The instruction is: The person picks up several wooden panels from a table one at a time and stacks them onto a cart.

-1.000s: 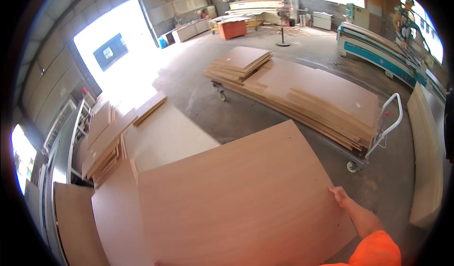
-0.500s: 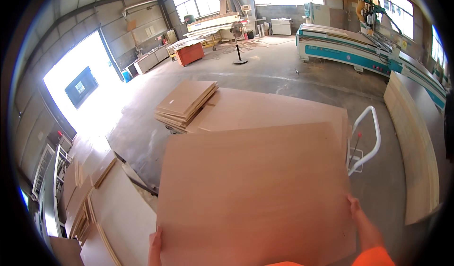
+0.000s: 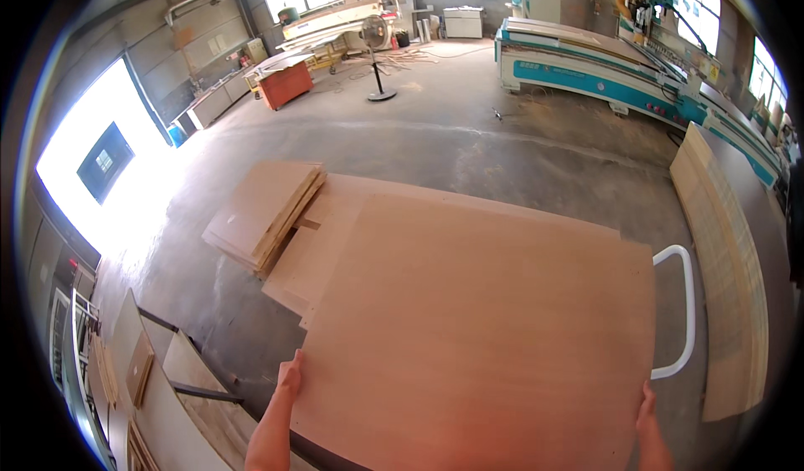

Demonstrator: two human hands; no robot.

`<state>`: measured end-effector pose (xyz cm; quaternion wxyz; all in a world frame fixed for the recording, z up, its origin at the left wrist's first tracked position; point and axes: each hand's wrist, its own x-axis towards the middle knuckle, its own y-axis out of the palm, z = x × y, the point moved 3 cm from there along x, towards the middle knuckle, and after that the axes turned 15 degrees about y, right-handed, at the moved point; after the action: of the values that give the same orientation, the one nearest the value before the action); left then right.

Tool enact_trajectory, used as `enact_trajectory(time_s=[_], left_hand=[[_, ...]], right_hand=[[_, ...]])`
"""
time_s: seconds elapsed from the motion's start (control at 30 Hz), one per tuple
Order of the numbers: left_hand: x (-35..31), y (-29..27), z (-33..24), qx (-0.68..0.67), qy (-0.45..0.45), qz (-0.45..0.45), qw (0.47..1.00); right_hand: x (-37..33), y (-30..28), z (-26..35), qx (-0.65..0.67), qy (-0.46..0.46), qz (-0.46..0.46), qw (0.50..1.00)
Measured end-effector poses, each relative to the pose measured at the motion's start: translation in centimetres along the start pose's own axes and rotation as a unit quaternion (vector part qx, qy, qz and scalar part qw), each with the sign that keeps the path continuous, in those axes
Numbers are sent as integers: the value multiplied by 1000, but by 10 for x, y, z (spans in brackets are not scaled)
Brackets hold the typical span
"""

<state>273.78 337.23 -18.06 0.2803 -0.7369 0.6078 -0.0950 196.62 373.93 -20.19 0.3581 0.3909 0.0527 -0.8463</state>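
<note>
A large reddish-brown wood panel [image 3: 477,329] spans the space between my hands. My left hand [image 3: 290,372] is closed on its left edge, the fingers hidden below it. On the opposite edge my right hand [image 3: 646,406] grips too, with only part of the hand showing. The panel's far part overlaps a similar flat board [image 3: 335,199], which lies on a cart with a white tubular handle [image 3: 688,312]. At the board's left end sits a stack of smaller panels [image 3: 264,207]. Whether the panel rests fully on the board I cannot tell.
Left and near, more boards [image 3: 155,387] lie on a dark metal frame [image 3: 205,391]. A tall stack of sheets [image 3: 724,278] stands at the right. Farther off are a standing fan [image 3: 377,61], a red cabinet [image 3: 285,82] and a long teal-and-white machine [image 3: 578,77].
The panel has moved forward over the board on the cart, both hands still on its edges. My left forearm shows more. The view has shifted, so the cart lies nearer.
</note>
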Motion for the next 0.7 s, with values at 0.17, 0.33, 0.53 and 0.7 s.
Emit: enact_trajectory(time_s=[0.17,0.33,0.53,0.7], left_hand=[[73,63,-49,-1,24,19,1000],[85,146,-94,321,34,152,934],[-12,282,-63,479,321,204,791],[-72,315,-109,452,237,266,818]], right_hand=[[63,1,38,72,38,-7,997],[111,6,74,-410,64,-204,887],[150,27,16,-639,-132,-272,707],[111,111,31,-660,-85,-242,706]])
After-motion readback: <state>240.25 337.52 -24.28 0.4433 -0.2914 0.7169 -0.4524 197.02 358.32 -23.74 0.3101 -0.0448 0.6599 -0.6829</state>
